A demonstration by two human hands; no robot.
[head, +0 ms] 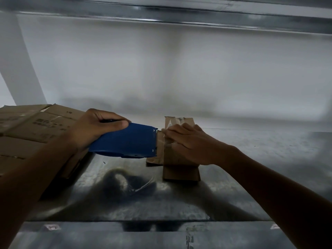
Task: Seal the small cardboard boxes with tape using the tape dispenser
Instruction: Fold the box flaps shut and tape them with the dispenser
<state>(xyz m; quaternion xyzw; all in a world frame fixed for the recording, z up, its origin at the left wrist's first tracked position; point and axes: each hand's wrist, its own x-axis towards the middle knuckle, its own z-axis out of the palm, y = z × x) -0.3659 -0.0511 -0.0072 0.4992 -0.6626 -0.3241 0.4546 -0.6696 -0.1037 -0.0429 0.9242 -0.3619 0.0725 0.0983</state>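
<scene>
Left hand (97,126): grips tape dispenser (125,141), centre-left of frame
Right hand (190,144): flat fingers press small box (179,169) top
Relation: dispenser mouth touches box's left edge

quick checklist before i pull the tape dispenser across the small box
1. Left hand grips the tape dispenser: ok.
2. Dispenser's front edge meets the small box: ok, at its left side.
3. Right hand presses on the box top with straight fingers: ok.
4. Flaps folded flat: not ok, one flap stands up behind the right hand.
5. Tape end stuck to the box: cannot tell.
6. Box rests on the table: ok.
</scene>
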